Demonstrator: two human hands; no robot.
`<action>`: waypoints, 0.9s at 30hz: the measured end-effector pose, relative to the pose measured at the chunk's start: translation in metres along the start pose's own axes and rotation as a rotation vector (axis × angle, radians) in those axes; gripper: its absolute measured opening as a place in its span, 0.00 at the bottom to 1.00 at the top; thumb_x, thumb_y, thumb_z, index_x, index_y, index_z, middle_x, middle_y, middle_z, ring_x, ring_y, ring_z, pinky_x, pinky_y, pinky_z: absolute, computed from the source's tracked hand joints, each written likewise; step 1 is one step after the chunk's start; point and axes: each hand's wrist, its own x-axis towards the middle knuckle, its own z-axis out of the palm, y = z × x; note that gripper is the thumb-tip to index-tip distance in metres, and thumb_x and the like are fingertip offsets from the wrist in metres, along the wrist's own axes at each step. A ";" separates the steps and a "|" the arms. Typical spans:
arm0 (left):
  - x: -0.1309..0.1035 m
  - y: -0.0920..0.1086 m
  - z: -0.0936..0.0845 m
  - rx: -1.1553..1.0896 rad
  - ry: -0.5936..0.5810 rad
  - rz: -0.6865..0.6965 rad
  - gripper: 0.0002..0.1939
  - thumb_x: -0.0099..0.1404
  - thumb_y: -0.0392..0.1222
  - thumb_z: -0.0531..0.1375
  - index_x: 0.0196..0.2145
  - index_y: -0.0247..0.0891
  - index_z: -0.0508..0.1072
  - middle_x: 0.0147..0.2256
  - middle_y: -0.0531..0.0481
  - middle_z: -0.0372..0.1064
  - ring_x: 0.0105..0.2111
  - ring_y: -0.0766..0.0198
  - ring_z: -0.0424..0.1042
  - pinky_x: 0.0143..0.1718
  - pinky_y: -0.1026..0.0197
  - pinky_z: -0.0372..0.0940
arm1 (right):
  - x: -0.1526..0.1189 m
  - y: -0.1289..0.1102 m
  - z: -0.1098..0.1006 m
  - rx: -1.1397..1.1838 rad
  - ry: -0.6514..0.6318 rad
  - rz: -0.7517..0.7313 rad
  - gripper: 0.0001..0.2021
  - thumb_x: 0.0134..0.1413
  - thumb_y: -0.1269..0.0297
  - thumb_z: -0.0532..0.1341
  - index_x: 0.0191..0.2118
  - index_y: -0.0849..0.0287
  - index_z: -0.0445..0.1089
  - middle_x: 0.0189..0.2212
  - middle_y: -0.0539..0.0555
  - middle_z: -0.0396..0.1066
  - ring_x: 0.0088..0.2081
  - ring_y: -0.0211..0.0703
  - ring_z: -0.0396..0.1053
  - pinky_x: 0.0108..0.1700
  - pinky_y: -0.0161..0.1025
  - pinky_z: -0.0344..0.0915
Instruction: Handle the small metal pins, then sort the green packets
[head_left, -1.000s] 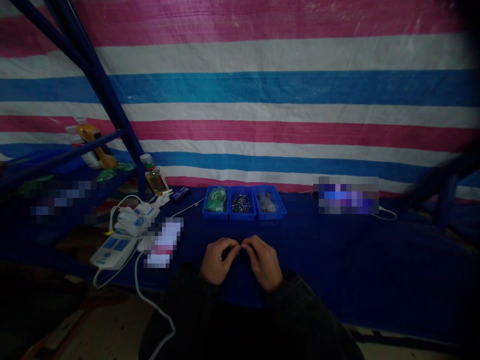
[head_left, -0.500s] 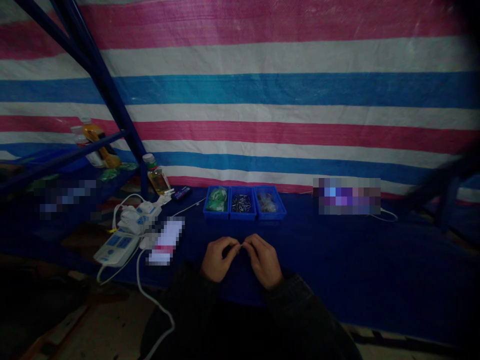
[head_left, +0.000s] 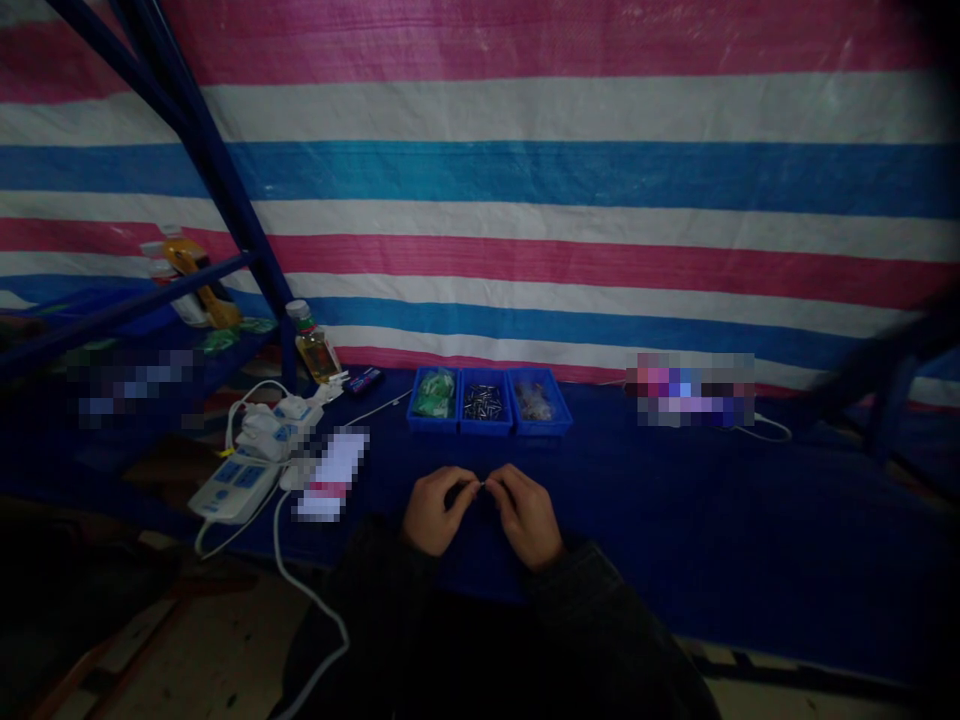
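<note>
My left hand (head_left: 441, 510) and my right hand (head_left: 525, 515) meet fingertip to fingertip above the blue table. Both are closed in a pinch, thumb against forefinger. Something tiny and dark shows between the fingertips, too small to name. Just beyond the hands stand three blue trays side by side. Green plastic-looking pieces fill the left tray (head_left: 433, 427). Short shiny metal pins lie in the middle tray (head_left: 486, 428). Small clear or brownish parts sit in the right tray (head_left: 541, 430).
A white power strip (head_left: 234, 488) with plugs and cables lies to the left, beside a blurred-out phone-like slab (head_left: 334, 475). A bottle (head_left: 316, 345) stands by the blue metal frame (head_left: 217, 170). A blurred-out object (head_left: 690, 390) rests at the back right. Striped sheeting (head_left: 525, 180) hangs behind.
The view has shifted very slightly. Both hands keep the same pinch, fingertips together, with barely any movement. The trays have not moved.
</note>
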 end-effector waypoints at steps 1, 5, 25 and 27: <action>0.000 0.000 0.000 0.000 -0.001 -0.002 0.08 0.71 0.38 0.59 0.35 0.38 0.76 0.33 0.49 0.77 0.34 0.61 0.76 0.38 0.62 0.66 | 0.000 0.000 0.000 0.003 -0.002 -0.007 0.10 0.69 0.67 0.54 0.35 0.55 0.69 0.31 0.51 0.71 0.34 0.44 0.72 0.38 0.39 0.64; 0.001 -0.001 -0.001 -0.011 -0.005 -0.015 0.08 0.72 0.39 0.58 0.36 0.38 0.76 0.33 0.49 0.77 0.34 0.61 0.76 0.38 0.62 0.66 | 0.001 -0.003 0.000 0.047 0.024 -0.037 0.04 0.67 0.68 0.57 0.42 0.55 0.70 0.36 0.53 0.73 0.38 0.45 0.73 0.42 0.39 0.67; 0.000 0.001 -0.002 -0.053 -0.034 -0.052 0.09 0.72 0.40 0.58 0.35 0.38 0.76 0.31 0.50 0.76 0.32 0.63 0.74 0.37 0.63 0.64 | 0.000 -0.002 0.001 0.044 0.036 -0.047 0.07 0.67 0.71 0.56 0.43 0.54 0.70 0.38 0.54 0.73 0.40 0.45 0.74 0.44 0.40 0.69; 0.000 0.002 -0.002 -0.056 -0.040 -0.045 0.08 0.72 0.40 0.58 0.35 0.38 0.75 0.31 0.51 0.75 0.32 0.63 0.74 0.37 0.63 0.64 | 0.000 -0.002 0.001 0.036 0.047 -0.052 0.08 0.66 0.72 0.55 0.40 0.54 0.70 0.37 0.54 0.73 0.39 0.45 0.74 0.44 0.40 0.69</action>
